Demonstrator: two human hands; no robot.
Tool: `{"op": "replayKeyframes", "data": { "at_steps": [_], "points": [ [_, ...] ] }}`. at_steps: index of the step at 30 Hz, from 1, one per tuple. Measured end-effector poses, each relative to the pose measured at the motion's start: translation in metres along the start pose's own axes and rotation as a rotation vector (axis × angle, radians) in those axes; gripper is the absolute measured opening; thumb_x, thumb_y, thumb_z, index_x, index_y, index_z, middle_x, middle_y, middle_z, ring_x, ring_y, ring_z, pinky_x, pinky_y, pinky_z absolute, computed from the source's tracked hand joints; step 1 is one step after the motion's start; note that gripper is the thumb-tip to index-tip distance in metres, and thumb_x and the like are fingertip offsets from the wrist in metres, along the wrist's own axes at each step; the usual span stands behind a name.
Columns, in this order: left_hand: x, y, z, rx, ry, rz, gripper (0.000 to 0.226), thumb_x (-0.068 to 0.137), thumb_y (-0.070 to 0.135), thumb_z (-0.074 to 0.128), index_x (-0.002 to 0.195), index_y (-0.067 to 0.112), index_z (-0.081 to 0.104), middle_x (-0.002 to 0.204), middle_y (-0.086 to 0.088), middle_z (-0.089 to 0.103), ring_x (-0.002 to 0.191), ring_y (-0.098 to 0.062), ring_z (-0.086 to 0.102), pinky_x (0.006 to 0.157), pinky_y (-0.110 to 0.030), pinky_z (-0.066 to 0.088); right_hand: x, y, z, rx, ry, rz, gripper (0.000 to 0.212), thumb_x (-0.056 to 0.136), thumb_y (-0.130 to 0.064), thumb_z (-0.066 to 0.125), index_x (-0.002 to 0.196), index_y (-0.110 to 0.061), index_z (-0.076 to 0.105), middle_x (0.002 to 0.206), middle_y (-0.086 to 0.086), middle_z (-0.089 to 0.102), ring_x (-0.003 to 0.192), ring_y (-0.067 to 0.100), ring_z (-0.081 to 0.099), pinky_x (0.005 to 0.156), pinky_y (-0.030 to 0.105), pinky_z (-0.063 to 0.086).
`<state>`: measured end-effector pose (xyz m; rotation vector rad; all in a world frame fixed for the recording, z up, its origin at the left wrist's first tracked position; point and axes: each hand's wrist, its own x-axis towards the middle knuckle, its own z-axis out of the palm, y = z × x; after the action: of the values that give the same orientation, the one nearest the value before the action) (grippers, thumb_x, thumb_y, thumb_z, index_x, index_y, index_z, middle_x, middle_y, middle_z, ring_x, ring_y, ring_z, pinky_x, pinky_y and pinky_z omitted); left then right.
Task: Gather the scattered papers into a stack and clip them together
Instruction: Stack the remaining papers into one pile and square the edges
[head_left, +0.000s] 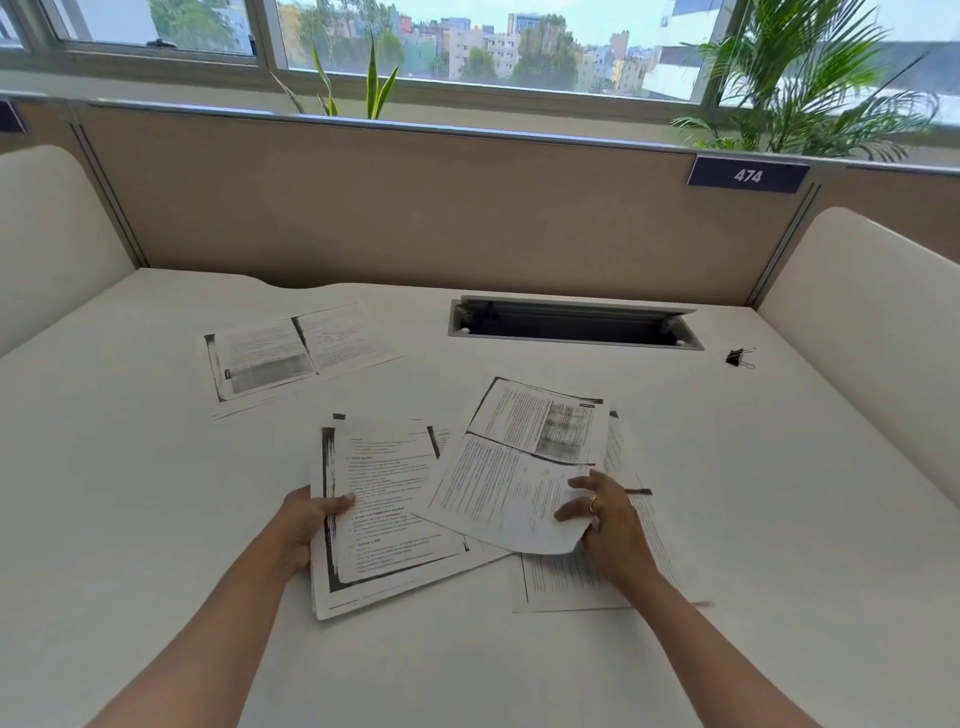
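Observation:
Photocopied sheets lie on the white desk (156, 519). My left hand (306, 519) grips the left edge of a small stack of papers (384, 519), thumb on top. My right hand (602, 519) pinches the lower right corner of a tilted printed sheet (524, 467) that overlaps the stack. Under my right hand another sheet (566, 577) lies flat. A single sheet (291, 353) rests apart at the far left. A black binder clip (738, 358) sits at the far right of the desk, well away from both hands.
An open cable slot (571, 325) is sunk in the desk behind the papers. A beige partition (415, 208) with a "474" plate (748, 175) closes the back. White side panels (857, 322) stand left and right. Plants and windows lie beyond.

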<state>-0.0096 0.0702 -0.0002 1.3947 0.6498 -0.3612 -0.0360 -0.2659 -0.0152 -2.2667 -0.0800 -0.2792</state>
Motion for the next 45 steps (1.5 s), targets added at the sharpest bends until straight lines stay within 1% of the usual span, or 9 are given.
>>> {"op": "replayKeyframes", "data": {
  "at_steps": [5, 8, 10, 14, 18, 22, 28, 33, 45],
  "points": [
    [-0.003, -0.001, 0.006, 0.033, 0.034, 0.061, 0.034, 0.086, 0.002, 0.059, 0.119, -0.007, 0.056, 0.109, -0.025, 0.062, 0.081, -0.032, 0.063, 0.084, -0.048, 0.049, 0.001, 0.0, -0.004, 0.017, 0.103, 0.206, 0.036, 0.076, 0.009, 0.06, 0.109, -0.004, 0.063, 0.132, 0.016, 0.043, 0.121, 0.028, 0.044, 0.103, 0.039, 0.038],
    [-0.003, -0.002, 0.009, 0.046, 0.051, 0.095, 0.033, 0.087, 0.002, 0.058, 0.118, -0.007, 0.055, 0.111, -0.026, 0.061, 0.081, -0.032, 0.061, 0.083, -0.046, 0.048, 0.003, -0.004, -0.007, 0.169, 0.165, 0.41, 0.04, 0.084, -0.005, 0.059, 0.123, -0.005, 0.05, 0.117, 0.017, 0.054, 0.092, 0.023, 0.056, 0.079, 0.033, 0.049],
    [-0.003, -0.002, 0.009, 0.049, 0.059, 0.108, 0.033, 0.087, 0.003, 0.058, 0.118, -0.007, 0.055, 0.112, -0.026, 0.061, 0.077, -0.03, 0.061, 0.083, -0.046, 0.048, 0.004, -0.008, -0.008, 0.357, 0.212, 0.597, 0.031, 0.093, -0.025, 0.05, 0.117, -0.006, 0.048, 0.104, 0.02, 0.062, 0.08, 0.029, 0.062, 0.065, 0.035, 0.053],
    [-0.002, -0.002, 0.008, 0.05, 0.077, 0.11, 0.034, 0.086, 0.004, 0.059, 0.118, -0.007, 0.055, 0.116, -0.029, 0.06, 0.087, -0.035, 0.061, 0.087, -0.048, 0.048, 0.012, -0.009, -0.014, 0.31, 0.161, 0.768, 0.05, 0.093, -0.052, 0.034, 0.1, -0.007, 0.055, 0.094, 0.014, 0.062, 0.079, 0.029, 0.061, 0.061, 0.032, 0.05],
    [-0.001, -0.002, 0.009, 0.05, 0.075, 0.105, 0.034, 0.086, 0.005, 0.06, 0.117, -0.007, 0.056, 0.108, -0.025, 0.063, 0.09, -0.036, 0.061, 0.089, -0.05, 0.049, 0.013, -0.008, -0.018, 0.321, 0.019, 0.741, 0.037, 0.08, -0.027, 0.069, 0.106, -0.008, 0.052, 0.099, 0.012, 0.062, 0.076, 0.025, 0.061, 0.051, 0.027, 0.046],
    [-0.003, -0.002, 0.009, 0.049, 0.073, 0.098, 0.033, 0.086, 0.007, 0.061, 0.116, -0.005, 0.057, 0.115, -0.027, 0.062, 0.094, -0.037, 0.062, 0.092, -0.053, 0.048, 0.012, -0.003, -0.011, 0.167, -0.01, 0.685, 0.04, 0.076, 0.0, 0.065, 0.114, -0.009, 0.055, 0.095, 0.007, 0.063, 0.082, 0.025, 0.058, 0.077, 0.042, 0.053],
    [-0.005, 0.0, 0.008, 0.089, 0.049, 0.097, 0.034, 0.086, 0.01, 0.062, 0.116, -0.005, 0.057, 0.1, -0.023, 0.066, 0.092, -0.037, 0.062, 0.088, -0.051, 0.049, 0.013, -0.008, -0.017, 0.033, 0.028, 0.524, 0.041, 0.089, 0.0, 0.045, 0.127, -0.014, 0.052, 0.104, 0.01, 0.06, 0.09, 0.019, 0.05, 0.078, 0.027, 0.04],
    [-0.008, 0.0, 0.009, 0.133, 0.016, 0.09, 0.035, 0.086, 0.009, 0.061, 0.117, -0.006, 0.055, 0.109, -0.026, 0.064, 0.093, -0.038, 0.062, 0.085, -0.049, 0.051, 0.025, 0.0, -0.033, -0.029, -0.093, 0.483, 0.037, 0.093, -0.003, 0.039, 0.123, -0.014, 0.056, 0.111, 0.012, 0.064, 0.093, 0.021, 0.055, 0.077, 0.026, 0.04],
    [-0.01, -0.001, 0.007, 0.102, -0.018, 0.12, 0.018, 0.084, 0.012, 0.065, 0.098, 0.001, 0.061, 0.09, -0.017, 0.068, 0.082, -0.031, 0.065, 0.088, -0.048, 0.05, 0.035, 0.003, -0.041, -0.202, -0.29, 0.389, 0.046, 0.09, 0.0, 0.034, 0.113, -0.025, 0.065, 0.122, 0.005, 0.062, 0.108, 0.022, 0.056, 0.09, 0.029, 0.043]
  ]
}}
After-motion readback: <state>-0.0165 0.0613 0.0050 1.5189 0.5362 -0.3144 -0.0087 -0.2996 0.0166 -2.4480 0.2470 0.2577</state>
